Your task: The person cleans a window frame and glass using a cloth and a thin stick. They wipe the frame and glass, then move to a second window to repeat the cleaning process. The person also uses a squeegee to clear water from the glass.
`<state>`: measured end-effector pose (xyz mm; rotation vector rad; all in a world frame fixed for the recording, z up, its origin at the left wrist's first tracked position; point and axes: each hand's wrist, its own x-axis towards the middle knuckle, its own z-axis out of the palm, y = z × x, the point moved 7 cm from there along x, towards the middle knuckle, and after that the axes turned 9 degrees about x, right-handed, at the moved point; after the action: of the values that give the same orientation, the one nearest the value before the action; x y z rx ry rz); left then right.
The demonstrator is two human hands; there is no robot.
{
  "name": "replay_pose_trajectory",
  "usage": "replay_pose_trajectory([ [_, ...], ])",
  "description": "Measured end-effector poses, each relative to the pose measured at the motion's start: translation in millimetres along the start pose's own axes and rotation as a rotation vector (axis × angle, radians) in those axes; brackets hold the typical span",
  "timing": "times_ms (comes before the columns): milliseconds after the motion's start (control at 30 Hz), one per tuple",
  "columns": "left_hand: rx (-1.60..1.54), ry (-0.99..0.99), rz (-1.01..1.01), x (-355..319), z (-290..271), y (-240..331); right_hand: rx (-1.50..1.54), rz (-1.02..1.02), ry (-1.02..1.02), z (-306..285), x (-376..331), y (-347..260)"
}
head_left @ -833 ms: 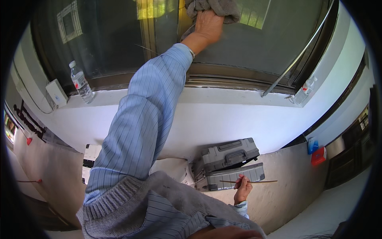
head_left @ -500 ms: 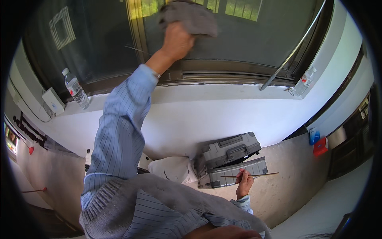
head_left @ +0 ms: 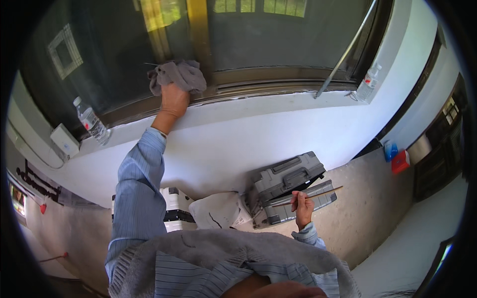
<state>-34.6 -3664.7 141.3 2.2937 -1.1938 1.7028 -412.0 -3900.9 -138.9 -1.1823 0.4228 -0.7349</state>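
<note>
My left hand [head_left: 174, 102] is closed on a crumpled grey-brown cloth [head_left: 177, 75], held against the lower part of the window [head_left: 114, 64] beside its upright frame bar. The fingers are mostly hidden by the cloth. My right hand [head_left: 304, 211] is low on the right, pinching a thin brown stick [head_left: 325, 192] that points out to both sides. Below that stick, a grey hard case [head_left: 290, 176] rests on the floor.
Along the white sill [head_left: 248, 107] stand a water bottle [head_left: 92, 120] and a white box [head_left: 64, 140] at left, another bottle [head_left: 368, 83] and a leaning metal pole [head_left: 346, 48] at right. A white case [head_left: 176, 202] and a pale bag [head_left: 216, 208] lie below.
My left hand has brought the cloth down and leftward from the upper glass to the lower window edge. My right hand, still holding the stick, appears slightly higher in the view.
</note>
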Motion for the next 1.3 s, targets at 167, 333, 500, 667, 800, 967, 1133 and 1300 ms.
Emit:
replay_pose_trajectory([
  [167, -0.153, 0.084, -0.290, -7.1, -26.9, -25.0, -0.078, -0.040, 0.004, -11.2, -3.0, -8.9],
  [333, -0.040, 0.390, -0.415, 63.1, -89.7, -116.6, -0.091, -0.075, -0.053, 2.9, 4.3, -19.3],
  [500, 0.283, 0.301, -0.490, 146.8, -131.7, -171.5, -0.008, -0.068, -0.092, -5.4, 3.7, 0.3],
  [667, 0.207, 0.181, -0.171, 85.0, -65.8, -93.3, 0.028, -0.082, -0.063, -3.2, 1.7, 9.8],
  [800, 0.098, 0.088, -0.134, 69.4, -43.1, -87.0, 0.030, -0.082, -0.018, -13.8, 8.1, 14.6],
  [967, 0.115, 0.280, -0.128, 154.2, -80.9, -132.4, 0.050, -0.061, 0.027, -28.5, 20.9, 25.2],
  [1133, 0.337, 0.261, -0.192, 275.5, -113.0, -173.3, -0.007, -0.122, 0.066, -22.3, 32.6, 29.9],
  [1300, 0.347, 0.471, -0.125, 318.9, -144.6, -140.9, -0.063, -0.104, 0.064, 19.6, 27.3, 14.1],
])
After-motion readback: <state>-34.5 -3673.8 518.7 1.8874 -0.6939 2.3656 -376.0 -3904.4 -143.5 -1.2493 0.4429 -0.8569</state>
